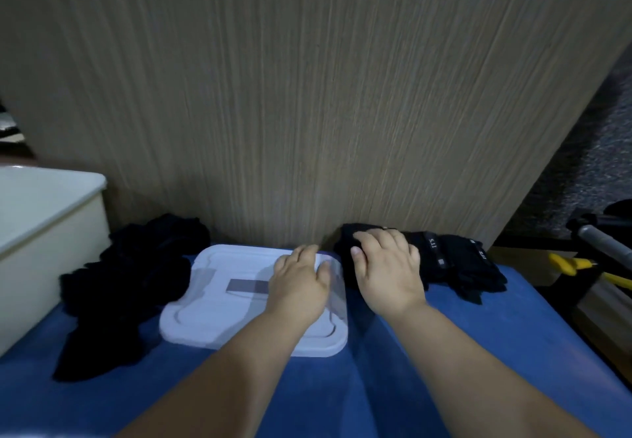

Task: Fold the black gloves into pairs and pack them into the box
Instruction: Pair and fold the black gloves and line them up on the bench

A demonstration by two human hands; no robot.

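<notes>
left hand [301, 283]: flat on the box [205, 318] lid, fingers relaxed, holding nothing
right hand [386, 273]: palm down on the folded gloves [461, 266] right of the box, can't tell if it's actually gripping
loose gloves [130, 283]: heaped left of the box
handling: probably soft, light, floppy, so I'd pinch the cuffs

Blue surface [478, 352]: white box [222, 318] ctr, loose gloves [130, 287] L, folded gloves [461, 266] R.
</notes>
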